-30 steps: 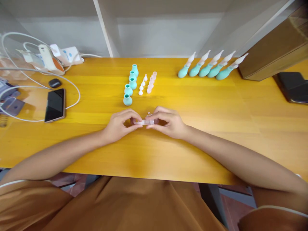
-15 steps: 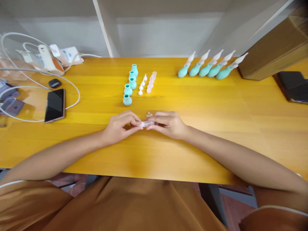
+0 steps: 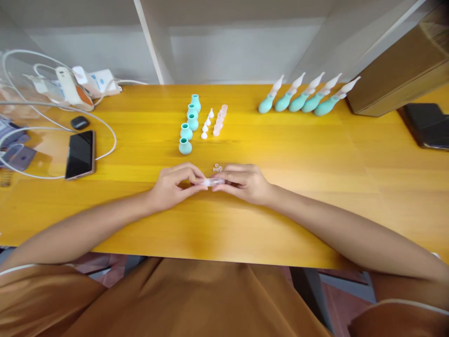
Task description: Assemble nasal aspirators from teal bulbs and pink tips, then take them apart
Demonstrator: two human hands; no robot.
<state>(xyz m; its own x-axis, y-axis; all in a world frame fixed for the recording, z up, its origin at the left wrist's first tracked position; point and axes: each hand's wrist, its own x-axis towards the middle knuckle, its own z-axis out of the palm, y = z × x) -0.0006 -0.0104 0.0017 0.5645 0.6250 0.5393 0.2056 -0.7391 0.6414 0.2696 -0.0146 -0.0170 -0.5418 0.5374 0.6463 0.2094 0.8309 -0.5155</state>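
Observation:
My left hand [image 3: 173, 184] and my right hand [image 3: 243, 181] meet at the middle of the yellow table [image 3: 315, 196]. Together they pinch a small clear plastic tube piece [image 3: 211, 181], one hand at each end, just above the tabletop. A few tiny pale rings [image 3: 217, 166] lie just behind my right fingers. Further back stand several teal bulbs [image 3: 188, 127], a row of small white tips [image 3: 207, 123] and a row of pink pieces [image 3: 220, 120].
Several assembled teal aspirators with white nozzles [image 3: 307, 98] lie at the back right. A black phone [image 3: 80, 154], a dark earbud case [image 3: 80, 122], cables and a charger [image 3: 72, 86] are on the left. A brown box [image 3: 400, 70] and a dark case [image 3: 427, 126] sit right.
My hands have lowered slightly and closed tighter around the clear piece; the fingers now lie flatter. Nothing else on the table has moved.

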